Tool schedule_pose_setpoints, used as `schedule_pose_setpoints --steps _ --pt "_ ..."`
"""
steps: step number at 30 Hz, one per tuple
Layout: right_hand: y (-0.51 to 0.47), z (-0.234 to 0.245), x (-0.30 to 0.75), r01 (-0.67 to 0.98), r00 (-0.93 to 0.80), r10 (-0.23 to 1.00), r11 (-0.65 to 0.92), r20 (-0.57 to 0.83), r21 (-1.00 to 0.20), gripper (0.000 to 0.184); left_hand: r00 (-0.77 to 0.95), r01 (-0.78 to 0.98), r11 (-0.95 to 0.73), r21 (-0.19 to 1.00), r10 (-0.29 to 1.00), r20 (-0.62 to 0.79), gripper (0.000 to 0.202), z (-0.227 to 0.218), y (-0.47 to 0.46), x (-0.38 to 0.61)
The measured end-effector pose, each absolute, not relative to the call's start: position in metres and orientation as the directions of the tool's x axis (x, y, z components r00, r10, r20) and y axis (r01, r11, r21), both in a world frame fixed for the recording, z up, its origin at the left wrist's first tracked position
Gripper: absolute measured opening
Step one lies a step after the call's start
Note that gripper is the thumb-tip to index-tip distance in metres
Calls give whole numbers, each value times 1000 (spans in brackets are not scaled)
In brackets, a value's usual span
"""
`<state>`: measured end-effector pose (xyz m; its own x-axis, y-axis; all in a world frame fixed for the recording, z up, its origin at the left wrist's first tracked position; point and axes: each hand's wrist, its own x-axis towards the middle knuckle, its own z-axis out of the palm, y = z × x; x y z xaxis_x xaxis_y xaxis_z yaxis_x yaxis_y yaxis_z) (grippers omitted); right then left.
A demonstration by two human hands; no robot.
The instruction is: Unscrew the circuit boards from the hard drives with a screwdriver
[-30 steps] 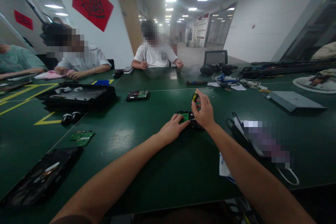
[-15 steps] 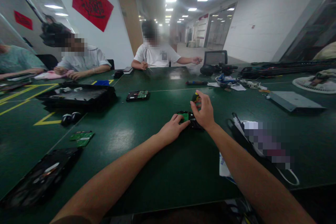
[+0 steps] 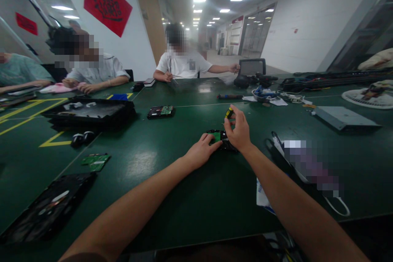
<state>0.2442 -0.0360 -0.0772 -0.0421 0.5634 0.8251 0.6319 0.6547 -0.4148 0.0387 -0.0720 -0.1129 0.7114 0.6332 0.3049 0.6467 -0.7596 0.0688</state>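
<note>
A black hard drive with a green circuit board (image 3: 217,135) lies on the green table in front of me. My left hand (image 3: 205,148) grips its near left side, fingers resting over the board and edge. Above the drive's right part, my right hand (image 3: 238,131) has its fingers closed round the yellow and black handle of a screwdriver (image 3: 229,113). The handle stands nearly upright, leaning slightly. Its tip is hidden behind my hand, so I cannot tell whether it touches a screw.
Another hard drive (image 3: 160,111) lies further off, left of centre. Near left are a loose circuit board (image 3: 97,161) and an opened black drive casing (image 3: 49,206). Black trays (image 3: 92,110) stand behind them. At right are a metal box (image 3: 345,118) and a white-cased item. Co-workers sit across the table.
The screwdriver handle has turned in my right hand, showing more yellow, and the fingers have shifted slightly. My left hand stays put. The co-worker opposite has moved an outstretched hand a little to the right.
</note>
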Motion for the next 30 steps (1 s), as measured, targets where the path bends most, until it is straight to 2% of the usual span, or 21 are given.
schedule_pose_setpoints --steps 30 --pt "-38 -74 244 649 -59 572 645 818 -404 59 712 645 -762 57 627 316 46 -112 -73 39"
